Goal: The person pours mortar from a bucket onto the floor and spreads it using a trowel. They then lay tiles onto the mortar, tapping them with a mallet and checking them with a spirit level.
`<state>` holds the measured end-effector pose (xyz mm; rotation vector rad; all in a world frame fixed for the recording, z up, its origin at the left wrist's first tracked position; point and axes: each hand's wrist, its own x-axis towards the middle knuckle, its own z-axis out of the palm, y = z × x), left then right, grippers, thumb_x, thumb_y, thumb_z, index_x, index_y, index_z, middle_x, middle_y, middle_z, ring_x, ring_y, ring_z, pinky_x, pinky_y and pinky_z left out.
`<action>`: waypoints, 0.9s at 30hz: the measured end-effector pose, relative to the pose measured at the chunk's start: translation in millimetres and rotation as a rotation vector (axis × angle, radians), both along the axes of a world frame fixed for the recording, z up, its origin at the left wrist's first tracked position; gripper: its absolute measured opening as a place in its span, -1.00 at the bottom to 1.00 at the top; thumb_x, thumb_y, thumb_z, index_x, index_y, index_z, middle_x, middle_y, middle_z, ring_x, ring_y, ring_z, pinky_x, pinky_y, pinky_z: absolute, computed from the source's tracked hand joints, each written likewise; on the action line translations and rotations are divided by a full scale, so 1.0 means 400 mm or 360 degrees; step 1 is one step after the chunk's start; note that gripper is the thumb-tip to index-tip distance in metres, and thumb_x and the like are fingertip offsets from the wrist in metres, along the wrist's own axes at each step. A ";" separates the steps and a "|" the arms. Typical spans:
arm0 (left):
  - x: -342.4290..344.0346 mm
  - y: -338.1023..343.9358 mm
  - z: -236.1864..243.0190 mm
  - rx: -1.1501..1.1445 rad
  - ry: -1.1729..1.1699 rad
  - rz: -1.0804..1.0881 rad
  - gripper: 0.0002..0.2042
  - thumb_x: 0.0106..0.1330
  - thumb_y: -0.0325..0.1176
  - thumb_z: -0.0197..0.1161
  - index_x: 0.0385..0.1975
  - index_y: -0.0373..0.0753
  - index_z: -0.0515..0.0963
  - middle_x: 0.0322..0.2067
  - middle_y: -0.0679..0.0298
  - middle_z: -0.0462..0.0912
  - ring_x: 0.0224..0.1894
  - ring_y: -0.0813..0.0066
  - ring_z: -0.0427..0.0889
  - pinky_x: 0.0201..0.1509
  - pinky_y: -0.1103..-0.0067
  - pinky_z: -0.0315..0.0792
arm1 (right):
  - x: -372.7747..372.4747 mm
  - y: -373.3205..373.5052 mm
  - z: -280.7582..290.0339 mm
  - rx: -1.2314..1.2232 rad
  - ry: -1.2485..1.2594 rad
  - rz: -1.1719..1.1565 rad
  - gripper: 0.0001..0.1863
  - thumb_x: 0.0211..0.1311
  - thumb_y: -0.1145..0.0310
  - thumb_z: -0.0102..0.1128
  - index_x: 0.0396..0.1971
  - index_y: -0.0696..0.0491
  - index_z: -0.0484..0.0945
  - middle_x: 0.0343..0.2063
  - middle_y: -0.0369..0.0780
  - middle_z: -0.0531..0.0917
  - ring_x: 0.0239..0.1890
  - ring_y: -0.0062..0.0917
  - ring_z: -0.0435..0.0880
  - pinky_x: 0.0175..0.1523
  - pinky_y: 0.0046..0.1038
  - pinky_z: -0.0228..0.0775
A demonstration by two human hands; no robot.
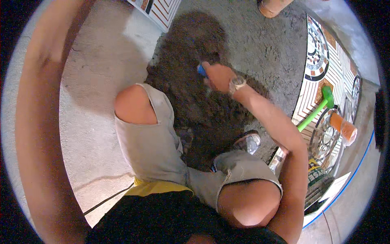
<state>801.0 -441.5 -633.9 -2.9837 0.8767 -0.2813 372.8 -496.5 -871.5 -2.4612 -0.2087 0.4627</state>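
My right hand, with a watch on its wrist, is closed round a blue-handled tool. It is over dark, wet-looking mortar spread on the ground ahead of my knees. The tool's working end blends into the mortar, so its kind cannot be made out. My left arm reaches up along the left side, and its hand lies beyond the upper edge of the picture. Near the top, the corner of a patterned tile borders the mortar.
Patterned tiles line the right side, with a green mallet and an orange cylinder on them. An orange-brown pipe stands at the far top. A blue cord runs along the right; a dark cable lies lower left.
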 end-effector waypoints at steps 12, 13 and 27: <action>0.013 -0.007 -0.012 0.0075 -0.0131 -0.0024 -0.58 0.04 -0.14 0.23 -0.31 -0.45 0.59 -0.35 -0.20 0.63 -0.26 -0.03 0.65 -0.17 0.26 0.50 | -0.008 0.057 -0.095 0.0375 -0.0006 -0.0013 -0.64 0.03 0.28 0.23 -0.19 0.15 0.48 -0.46 0.02 0.66 -0.38 -0.05 0.66 -0.23 -0.13 0.50; 0.008 -0.001 -0.014 0.0017 -0.0135 0.0029 -0.57 0.03 -0.13 0.23 -0.31 -0.45 0.59 -0.33 -0.20 0.63 -0.25 -0.04 0.65 -0.17 0.25 0.50 | -0.015 0.054 -0.091 0.0425 -0.0061 -0.0013 -0.64 0.03 0.28 0.23 -0.19 0.15 0.48 -0.46 0.02 0.66 -0.38 -0.05 0.66 -0.23 -0.13 0.50; -0.039 0.001 -0.004 -0.0086 0.0009 0.0124 -0.58 0.04 -0.17 0.21 -0.28 -0.47 0.58 -0.31 -0.24 0.62 -0.19 -0.03 0.65 -0.13 0.25 0.50 | -0.178 -0.252 0.137 0.1120 0.0551 -0.0793 -0.76 0.16 0.23 0.18 -0.27 0.05 0.48 -0.60 -0.21 0.60 -0.67 -0.48 0.58 -0.58 -0.44 0.44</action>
